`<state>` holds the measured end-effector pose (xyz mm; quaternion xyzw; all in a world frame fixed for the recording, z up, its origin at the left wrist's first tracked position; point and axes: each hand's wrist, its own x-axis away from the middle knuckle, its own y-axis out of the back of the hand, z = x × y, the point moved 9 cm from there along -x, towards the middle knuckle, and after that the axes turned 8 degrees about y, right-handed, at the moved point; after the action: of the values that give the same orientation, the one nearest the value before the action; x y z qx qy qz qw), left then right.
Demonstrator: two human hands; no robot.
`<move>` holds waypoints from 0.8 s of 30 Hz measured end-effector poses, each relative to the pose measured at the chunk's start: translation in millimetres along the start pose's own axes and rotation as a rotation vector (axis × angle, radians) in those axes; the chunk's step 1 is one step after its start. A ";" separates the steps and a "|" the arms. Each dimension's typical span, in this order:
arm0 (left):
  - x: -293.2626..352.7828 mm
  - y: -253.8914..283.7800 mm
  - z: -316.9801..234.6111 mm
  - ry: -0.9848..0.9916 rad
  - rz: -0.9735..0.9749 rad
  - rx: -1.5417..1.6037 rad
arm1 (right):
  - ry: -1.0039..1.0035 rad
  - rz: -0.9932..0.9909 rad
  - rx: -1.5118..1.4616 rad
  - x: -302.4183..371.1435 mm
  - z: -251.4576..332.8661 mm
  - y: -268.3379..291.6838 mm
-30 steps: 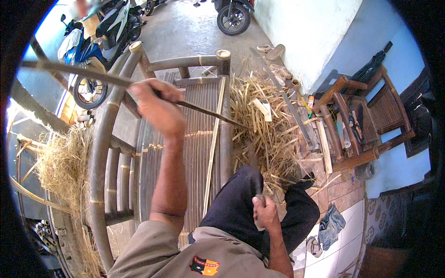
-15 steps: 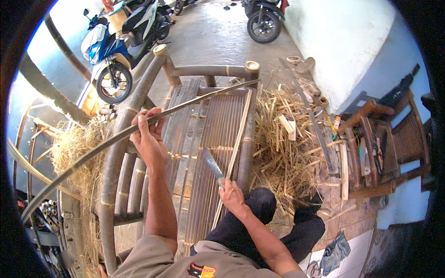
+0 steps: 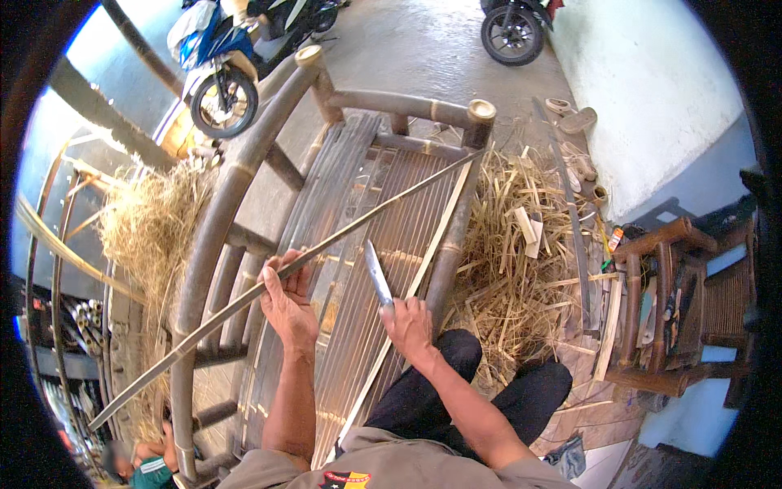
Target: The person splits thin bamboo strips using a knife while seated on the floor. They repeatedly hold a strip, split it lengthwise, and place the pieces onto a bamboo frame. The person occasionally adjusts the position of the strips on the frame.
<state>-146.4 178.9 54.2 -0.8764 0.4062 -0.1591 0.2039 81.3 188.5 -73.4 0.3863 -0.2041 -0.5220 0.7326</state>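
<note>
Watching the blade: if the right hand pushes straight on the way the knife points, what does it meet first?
Probably the long bamboo strip held by the left hand, just beyond the knife in the right hand; depth is unclear.

Parked at the concrete floor's (image 3: 423, 49) far edge: blue motorbike (image 3: 213, 57), second wheel (image 3: 511, 33). Right of the bamboo frame (image 3: 236, 179): shavings (image 3: 513, 269), sandals (image 3: 570, 114), wooden chair (image 3: 668, 310). Left: straw (image 3: 147, 228).
</note>
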 end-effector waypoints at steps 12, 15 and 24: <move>112.6 138.1 59.6 0.368 -0.251 0.072 | -0.612 0.062 -1.555 -15.3 62.7 -88.1; 136.8 161.1 76.7 0.499 -0.250 0.044 | -0.669 0.039 -1.546 -0.2 63.7 -104.4; 187.1 133.9 17.4 0.090 0.204 -0.933 | -0.628 0.165 -1.295 7.5 61.0 -133.0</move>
<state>-109.4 -41.1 -4.9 -0.8223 0.5265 0.0232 -0.2147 -39.4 139.2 -140.1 -0.3101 -0.0834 -0.5674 0.7583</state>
